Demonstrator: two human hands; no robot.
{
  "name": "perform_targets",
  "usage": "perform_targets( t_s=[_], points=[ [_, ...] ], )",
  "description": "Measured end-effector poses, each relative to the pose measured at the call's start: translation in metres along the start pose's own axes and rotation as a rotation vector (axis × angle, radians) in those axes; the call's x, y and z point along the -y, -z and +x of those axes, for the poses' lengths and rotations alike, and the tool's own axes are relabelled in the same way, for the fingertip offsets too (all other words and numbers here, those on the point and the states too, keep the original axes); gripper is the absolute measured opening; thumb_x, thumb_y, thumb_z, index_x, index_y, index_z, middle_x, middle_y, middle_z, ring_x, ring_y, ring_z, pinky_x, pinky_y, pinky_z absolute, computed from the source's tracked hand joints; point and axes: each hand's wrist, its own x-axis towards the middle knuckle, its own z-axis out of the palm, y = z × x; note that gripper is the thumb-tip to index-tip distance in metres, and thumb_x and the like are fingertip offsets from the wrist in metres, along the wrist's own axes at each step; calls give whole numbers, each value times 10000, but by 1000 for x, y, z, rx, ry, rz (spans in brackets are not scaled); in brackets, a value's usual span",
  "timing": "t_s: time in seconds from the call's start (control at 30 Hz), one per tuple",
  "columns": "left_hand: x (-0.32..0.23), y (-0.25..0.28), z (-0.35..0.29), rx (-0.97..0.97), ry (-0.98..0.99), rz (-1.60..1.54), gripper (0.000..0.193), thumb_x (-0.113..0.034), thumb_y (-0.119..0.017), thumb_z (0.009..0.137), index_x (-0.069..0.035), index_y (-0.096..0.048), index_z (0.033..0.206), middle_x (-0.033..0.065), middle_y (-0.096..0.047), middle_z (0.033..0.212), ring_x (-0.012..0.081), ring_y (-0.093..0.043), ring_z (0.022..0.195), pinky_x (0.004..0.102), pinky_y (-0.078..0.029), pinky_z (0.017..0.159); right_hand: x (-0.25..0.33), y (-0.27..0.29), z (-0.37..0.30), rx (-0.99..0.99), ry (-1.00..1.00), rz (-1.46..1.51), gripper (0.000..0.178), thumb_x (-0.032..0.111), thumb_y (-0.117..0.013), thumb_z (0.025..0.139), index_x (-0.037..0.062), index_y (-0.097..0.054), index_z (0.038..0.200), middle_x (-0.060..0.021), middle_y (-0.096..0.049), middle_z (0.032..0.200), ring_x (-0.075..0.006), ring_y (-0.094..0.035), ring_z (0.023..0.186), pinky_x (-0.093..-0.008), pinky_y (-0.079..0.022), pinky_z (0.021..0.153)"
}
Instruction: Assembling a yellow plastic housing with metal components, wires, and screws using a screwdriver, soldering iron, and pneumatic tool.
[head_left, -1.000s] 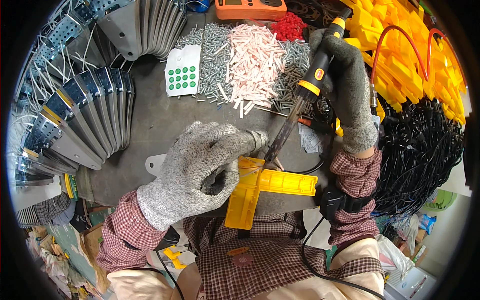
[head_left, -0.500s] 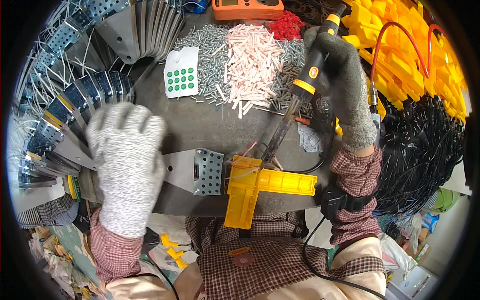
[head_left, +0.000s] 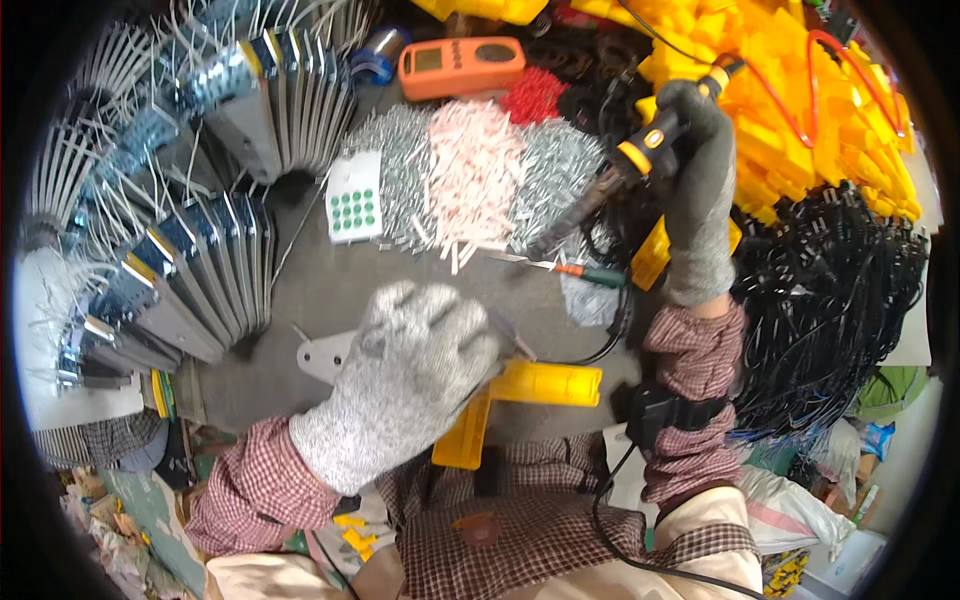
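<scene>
My left hand (head_left: 405,370), in a grey glove, is over a grey metal bracket (head_left: 322,357) and a yellow plastic housing (head_left: 550,384) near the table's front edge. Its fingers are curled down and hide most of the bracket; what they grip is out of sight. At the upper right my right hand (head_left: 700,140), gloved too, is closed round a black-and-orange powered screwdriver (head_left: 640,152). The tool's long shaft slants down to the left over the screws, apart from the housing. A thin pinkish wire shows beside the left fingertips.
Piles of grey screws (head_left: 390,135) and pale pink sleeves (head_left: 475,175) lie ahead, with a green-dotted card (head_left: 355,197) and a green-handled screwdriver (head_left: 595,274). Stacked metal brackets (head_left: 215,270) fill the left. Yellow parts (head_left: 780,90), black cables (head_left: 820,310) and an orange meter (head_left: 460,66) surround the table.
My left hand has come from the bracket stack at the left to the bracket and housing, covering them. The powered screwdriver has lifted away from the housing. The whole view has shifted slightly.
</scene>
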Motion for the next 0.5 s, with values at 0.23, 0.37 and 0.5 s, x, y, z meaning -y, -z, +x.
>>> perform_targets(
  t_s=[0.23, 0.37, 0.5],
  points=[
    [4, 6, -3, 174, 206, -561, 179, -206, -812, 803, -133, -695, 918, 32, -621, 982, 236, -563, 965, 406, -380, 888, -5, 0, 0, 82, 363, -124, 264, 31, -669, 933, -1, -624, 1191, -61, -702, 1038, -88, -635, 912, -234, -519, 783],
    [-2, 5, -5, -1, -67, -145, 191, -229, -774, 794, -160, -698, 955, 27, -637, 1002, 224, -597, 986, 420, -406, 924, -25, -18, 26, 174, 495, -331, 299, 41, -678, 920, 52, -633, 1215, -78, -739, 1047, -164, -711, 891, -270, -542, 794],
    [4, 1, -22, 62, -331, 388, 248, -283, -734, 814, -136, -701, 1011, 49, -651, 1117, 250, -596, 1104, 455, -403, 1026, -57, -47, 73, 167, 673, -789, 296, 160, -707, 916, 128, -673, 1208, -108, -749, 1063, -303, -729, 956, -363, -567, 848]
  ],
)
